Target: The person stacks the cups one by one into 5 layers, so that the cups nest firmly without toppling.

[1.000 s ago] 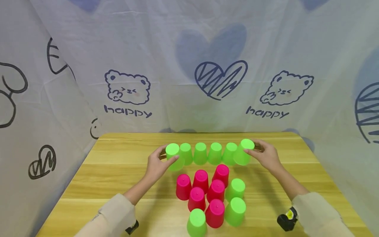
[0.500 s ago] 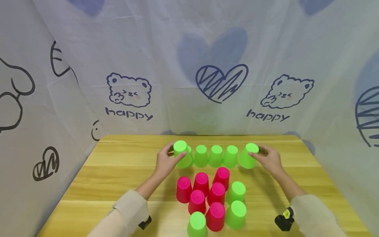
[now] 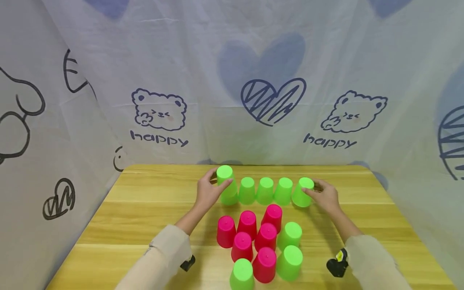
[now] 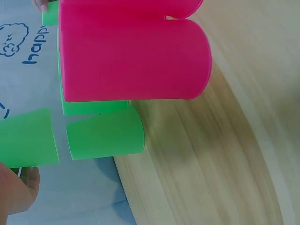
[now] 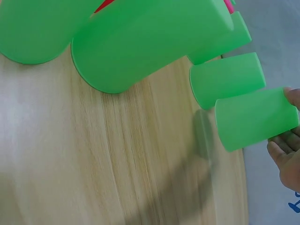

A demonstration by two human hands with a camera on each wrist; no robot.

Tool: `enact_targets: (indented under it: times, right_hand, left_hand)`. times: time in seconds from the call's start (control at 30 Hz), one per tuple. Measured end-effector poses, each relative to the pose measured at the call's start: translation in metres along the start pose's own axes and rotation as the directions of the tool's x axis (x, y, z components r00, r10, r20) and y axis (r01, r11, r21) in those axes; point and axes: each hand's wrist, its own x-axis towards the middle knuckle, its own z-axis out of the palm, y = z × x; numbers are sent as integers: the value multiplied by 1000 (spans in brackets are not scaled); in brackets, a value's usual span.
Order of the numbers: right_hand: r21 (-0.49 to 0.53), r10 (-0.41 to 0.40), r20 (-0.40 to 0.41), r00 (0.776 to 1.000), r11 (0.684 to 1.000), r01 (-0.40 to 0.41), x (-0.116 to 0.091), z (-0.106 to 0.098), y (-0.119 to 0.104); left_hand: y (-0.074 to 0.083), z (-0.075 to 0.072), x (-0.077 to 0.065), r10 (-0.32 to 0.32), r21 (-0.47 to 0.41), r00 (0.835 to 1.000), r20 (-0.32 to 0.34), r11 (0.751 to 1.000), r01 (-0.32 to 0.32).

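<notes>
The left hand (image 3: 210, 191) grips a green cup (image 3: 224, 174) over the far row's leftmost cup (image 4: 105, 135); the head view overlaps them, but the left wrist view shows a gap. The right hand (image 3: 326, 195) holds another green cup (image 3: 301, 197) beside three middle cups (image 3: 266, 191), seemingly raised: the right wrist view shows a shadow (image 5: 204, 138) apart from it. Nearer stand six pink cups (image 3: 266, 238).

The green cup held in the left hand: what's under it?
Below the held cup stands another green cup, with a gap between them in the left wrist view. The held cup's inside is hidden.
</notes>
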Motion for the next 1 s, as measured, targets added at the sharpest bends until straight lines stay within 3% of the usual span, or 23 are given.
enact_targets:
  times: [0.17, 0.4, 0.57, 1.0]
  right_hand:
    - [10, 22, 0, 1000, 1000, -22, 5, 6, 3]
    - [51, 129, 19, 991, 990, -130, 11, 19, 12]
    - [50, 130, -1, 991, 990, -130, 12, 20, 19]
    - [27, 102, 26, 994, 994, -102, 10, 17, 21]
  left_hand:
    - [-1, 5, 6, 12, 7, 1000, -15, 1000, -12]
    - [-5, 13, 9, 39, 8, 999, -6, 999, -39]
    - [-4, 21, 12, 65, 18, 998, 3, 998, -65]
    - [0, 33, 24, -10, 12, 999, -32, 1000, 10]
